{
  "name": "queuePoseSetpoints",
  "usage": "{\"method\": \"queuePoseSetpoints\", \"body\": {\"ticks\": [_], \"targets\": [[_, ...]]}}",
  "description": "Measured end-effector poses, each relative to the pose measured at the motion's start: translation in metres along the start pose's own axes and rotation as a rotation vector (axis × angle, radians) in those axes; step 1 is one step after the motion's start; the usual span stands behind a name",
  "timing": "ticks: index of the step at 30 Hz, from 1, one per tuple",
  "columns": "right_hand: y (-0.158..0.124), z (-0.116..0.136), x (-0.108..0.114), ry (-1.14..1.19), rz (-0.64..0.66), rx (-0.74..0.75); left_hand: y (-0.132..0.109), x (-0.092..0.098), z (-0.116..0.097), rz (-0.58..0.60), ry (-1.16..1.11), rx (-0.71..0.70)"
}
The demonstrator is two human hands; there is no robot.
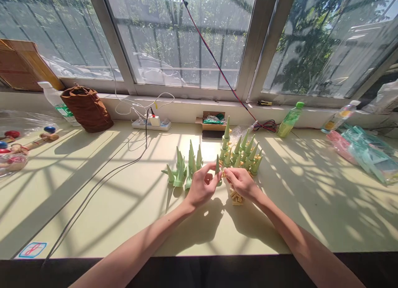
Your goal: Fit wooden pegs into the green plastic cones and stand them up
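My left hand [202, 187] is closed round a green cone-shaped piece [217, 167], pinched near its base. My right hand [241, 182] is closed on a small pale wooden piece [224, 174] held against the cone's base. Both hands meet over the pale green table [124, 205]. To the left of my hands stands a loose group of green cones [185, 167], some upright and some tipped over. Behind my right hand is a tighter cluster of green cones with wooden bases [244, 153]. Small wooden pieces [236, 197] lie under my right wrist.
A power strip [151, 123] with cables sits by the window sill, with a brown bag [87, 108], a small open box [214, 120] and a green bottle [290, 120]. Wooden toys [29, 140] lie far left, plastic bags [363, 153] far right. Black cables [93, 188] cross the table.
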State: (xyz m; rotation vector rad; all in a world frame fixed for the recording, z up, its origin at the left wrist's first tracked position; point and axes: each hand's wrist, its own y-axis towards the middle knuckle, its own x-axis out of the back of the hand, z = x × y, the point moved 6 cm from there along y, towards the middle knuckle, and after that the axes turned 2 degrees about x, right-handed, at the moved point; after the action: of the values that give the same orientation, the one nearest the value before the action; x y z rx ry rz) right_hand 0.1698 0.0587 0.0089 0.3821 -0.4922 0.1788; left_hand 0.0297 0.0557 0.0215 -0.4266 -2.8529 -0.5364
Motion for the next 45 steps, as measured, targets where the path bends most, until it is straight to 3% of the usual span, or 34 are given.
{"method": "queuePoseSetpoints", "body": {"ticks": [15,34,45], "targets": [[0.001,-0.020,-0.004,0.186,0.009,-0.083,-0.003,0.002,-0.004,-0.047,0.136,-0.178],[0.003,-0.018,-0.002,0.213,-0.007,-0.091,-0.005,0.000,-0.012,-0.060,0.209,-0.313],[0.004,-0.008,0.007,-0.146,-0.135,-0.045,-0.003,-0.003,-0.005,-0.033,0.236,-0.189]]}}
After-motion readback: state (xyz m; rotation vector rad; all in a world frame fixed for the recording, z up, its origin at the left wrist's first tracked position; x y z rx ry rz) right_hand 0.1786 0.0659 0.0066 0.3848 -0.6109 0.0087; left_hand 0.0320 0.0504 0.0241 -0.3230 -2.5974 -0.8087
